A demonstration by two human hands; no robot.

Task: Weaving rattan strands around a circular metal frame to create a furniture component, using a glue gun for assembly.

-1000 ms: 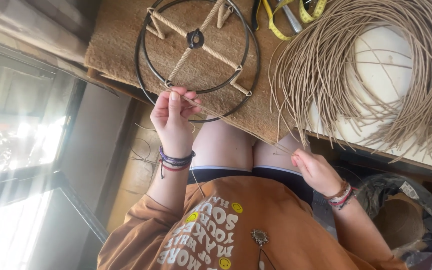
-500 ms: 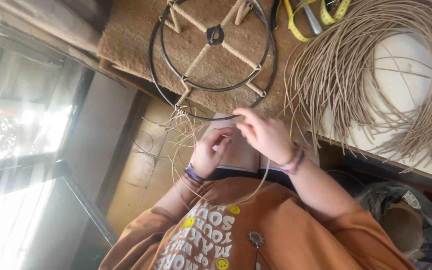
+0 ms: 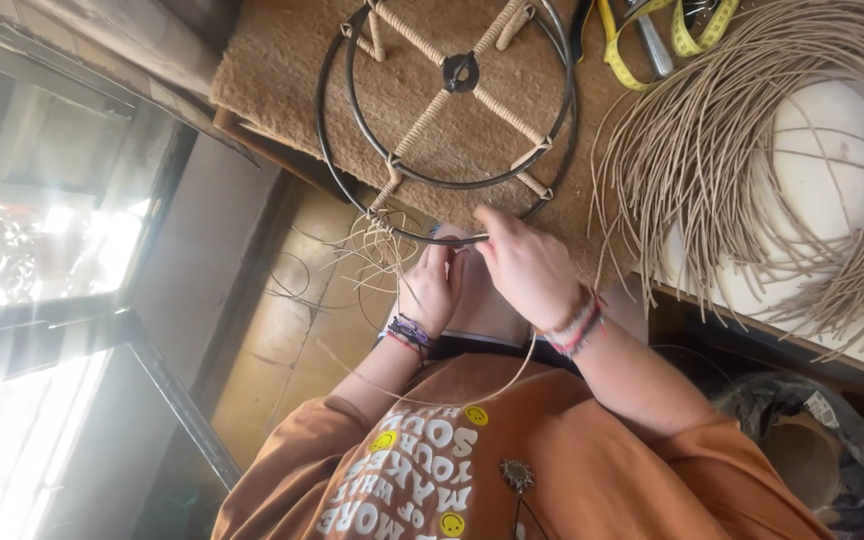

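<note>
Frame: black round metal frame (image 3: 449, 184) of two concentric rings, spokes wrapped in pale cord, lying flat on a brown woven mat (image 3: 282, 70) at 12 o'clock from the hands. Its near rim overhangs the mat's edge, above the person's lap.

Change over the last second: the right hand (image 3: 527, 268), which was low at 4 o'clock beside the thigh, has come up to the rim. The left hand (image 3: 432, 290) was already there. Both hands now meet at the rim's 6 o'clock point, so the work on the thin tan cord (image 3: 382, 250) is two-handed at this spot.

Fingers: right fingertips (image 3: 485, 222) drawn together, pinching the cord against the outer ring. Left fingers curled together just under the rim; whether they clamp a strand, cannot tell. A slack loop of the cord hangs toward the chest at 6 o'clock.

Surroundings: large loose coil of tan cords (image 3: 772, 160) at 2 o'clock on a white tabletop (image 3: 832, 120), some strands straying toward the right wrist, possible snag. Yellow tape measure (image 3: 687, 40) at 1 o'clock. Bright window pane (image 3: 42, 230) at 9 o'clock. Dark plastic bag (image 3: 812, 450) at 4 o'clock.
</note>
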